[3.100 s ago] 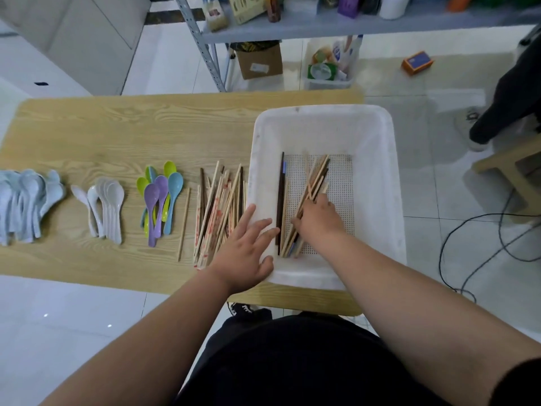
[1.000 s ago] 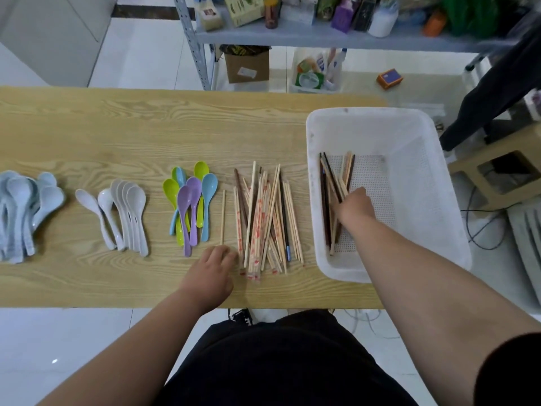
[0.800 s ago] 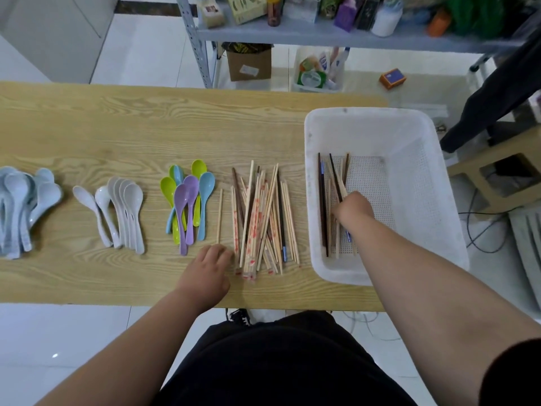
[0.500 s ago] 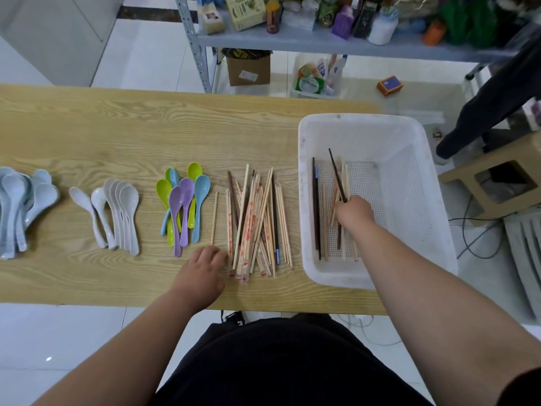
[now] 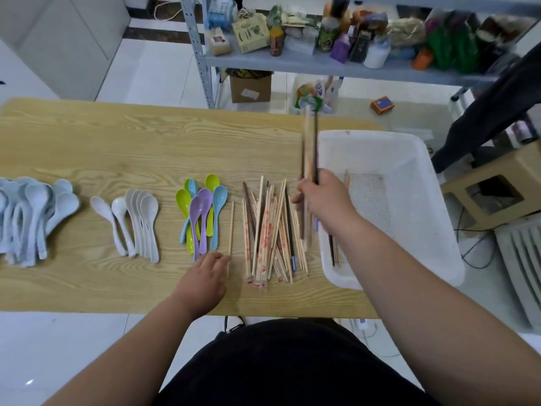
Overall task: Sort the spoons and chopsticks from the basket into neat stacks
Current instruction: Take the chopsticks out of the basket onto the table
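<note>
Right hand [image 5: 322, 200] gripping blurred chopsticks [image 5: 308, 148], left hand [image 5: 202, 281] loose on table [image 5: 117, 142], pale-blue spoons [image 5: 32, 206] cropped at frame edge

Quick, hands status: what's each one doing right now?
Left hand: open, resting beside the lone chopstick.
Right hand: gripping a bundle of chopsticks.

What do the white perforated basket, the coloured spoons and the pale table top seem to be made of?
White perforated basket: probably plastic, matte, with a moulded fine-mesh floor.
Coloured spoons: likely plastic or melamine, smooth, slightly glossy, in uniform solid colours.
Pale table top: wood or wood-look laminate; the grain pattern shows.
</note>
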`<state>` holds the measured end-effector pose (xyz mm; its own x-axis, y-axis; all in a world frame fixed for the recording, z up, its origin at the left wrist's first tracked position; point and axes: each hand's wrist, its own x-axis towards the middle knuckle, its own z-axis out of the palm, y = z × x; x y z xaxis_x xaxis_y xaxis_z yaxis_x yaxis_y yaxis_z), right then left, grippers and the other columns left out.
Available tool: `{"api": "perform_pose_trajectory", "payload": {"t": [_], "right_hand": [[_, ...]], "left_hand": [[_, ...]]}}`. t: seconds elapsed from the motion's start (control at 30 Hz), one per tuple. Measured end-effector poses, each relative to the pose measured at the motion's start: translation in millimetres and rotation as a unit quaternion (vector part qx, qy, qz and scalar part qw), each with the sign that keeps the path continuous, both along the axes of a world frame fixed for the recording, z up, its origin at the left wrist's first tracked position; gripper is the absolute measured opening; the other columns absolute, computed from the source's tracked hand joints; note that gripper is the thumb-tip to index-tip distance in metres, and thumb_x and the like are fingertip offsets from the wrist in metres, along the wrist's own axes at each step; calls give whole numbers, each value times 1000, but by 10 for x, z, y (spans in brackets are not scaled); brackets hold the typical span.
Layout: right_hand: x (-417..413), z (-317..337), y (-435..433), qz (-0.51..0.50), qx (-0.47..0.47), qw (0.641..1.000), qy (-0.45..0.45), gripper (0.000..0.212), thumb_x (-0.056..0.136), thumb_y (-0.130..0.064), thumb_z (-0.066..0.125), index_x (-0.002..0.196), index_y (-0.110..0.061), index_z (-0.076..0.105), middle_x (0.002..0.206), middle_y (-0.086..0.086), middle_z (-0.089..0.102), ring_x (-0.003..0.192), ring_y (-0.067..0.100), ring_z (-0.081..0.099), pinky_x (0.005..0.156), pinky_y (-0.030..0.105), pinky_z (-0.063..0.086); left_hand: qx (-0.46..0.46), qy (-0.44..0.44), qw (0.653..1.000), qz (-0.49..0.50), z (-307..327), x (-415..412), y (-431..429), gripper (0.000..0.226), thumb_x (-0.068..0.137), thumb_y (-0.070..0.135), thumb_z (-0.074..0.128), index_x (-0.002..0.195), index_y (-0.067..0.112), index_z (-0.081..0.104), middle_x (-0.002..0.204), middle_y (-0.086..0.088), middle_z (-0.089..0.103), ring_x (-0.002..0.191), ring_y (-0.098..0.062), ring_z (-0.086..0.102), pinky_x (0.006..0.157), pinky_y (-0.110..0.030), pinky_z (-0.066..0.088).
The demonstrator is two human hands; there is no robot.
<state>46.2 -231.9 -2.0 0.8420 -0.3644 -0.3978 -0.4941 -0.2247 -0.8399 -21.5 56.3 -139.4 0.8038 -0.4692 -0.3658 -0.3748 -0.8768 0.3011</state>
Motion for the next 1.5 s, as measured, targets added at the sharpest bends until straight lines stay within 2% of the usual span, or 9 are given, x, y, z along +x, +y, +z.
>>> {"api": "perform_pose_trajectory", "payload": {"t": [0.07,0.2,0.43,0.67,0.83,1.07,1.23,1.37,1.5], "right_hand": [[3,-218,411,77,-39,995,51,13,101,-18,47,105,-13,59,91,8,72,72,18,73,55,19,55],[-31,-753,865,129,-150,965,173,41,95,-17,47,135,-11,53,123,15,65,100,33,67,76,30,52],[104,-1010,1071,133,-268,925,236,27,97,-8,48,121,-8,61,120,13,65,104,33,65,71,32,47],[15,-1070,1158,175,-320,909,201,47,94,-26,63,135,-11,46,136,11,48,123,30,50,83,37,45],[-119,-1077,1128,239,-340,892,179,54,98,-32,57,146,-20,36,148,12,37,134,32,39,97,42,44],[-144,-942,1018,290,-322,885,171,50,96,-43,57,139,-19,47,145,12,42,130,32,45,101,44,48],[-306,-589,748,327,-341,879,55,45,97,-31,50,140,-21,51,135,5,52,122,24,51,97,39,48],[-484,-352,305,270,-315,908,-63,34,98,-22,51,130,-19,62,128,-1,59,122,14,50,101,29,44],[-672,-339,-286,148,-274,947,-78,29,96,-18,53,124,-19,63,118,-7,54,113,9,50,97,27,42]], "left_hand": [[2,4,1000,6,5,2,116,64,88,21,60,149,14,44,146,-8,46,136,-30,42,112,-40,39],[11,3,1000,-8,-19,-26,357,60,89,25,58,147,13,47,140,-9,51,127,-33,49,106,-42,44],[28,29,997,-58,-122,-123,595,61,86,30,57,145,16,47,141,-7,49,128,-33,46,104,-45,46],[23,34,997,-72,-118,-78,624,62,90,31,53,149,18,41,147,-6,43,134,-31,40,110,-44,40],[18,24,996,-79,-94,-61,622,64,86,27,56,149,18,43,146,-8,47,131,-33,44,107,-45,42],[79,48,990,-106,33,35,526,61,93,30,49,152,24,34,148,-3,38,133,-28,37,106,-40,40],[120,59,987,-86,141,165,318,38,94,30,45,131,22,49,128,-4,51,118,-26,48,93,-39,50],[105,48,991,-61,221,292,44,30,96,30,44,123,20,53,118,-5,55,112,-27,54,88,-40,52],[70,43,996,-28,343,398,-401,33,98,30,42,125,18,56,115,-7,59,107,-31,58,84,-44,52]]}}
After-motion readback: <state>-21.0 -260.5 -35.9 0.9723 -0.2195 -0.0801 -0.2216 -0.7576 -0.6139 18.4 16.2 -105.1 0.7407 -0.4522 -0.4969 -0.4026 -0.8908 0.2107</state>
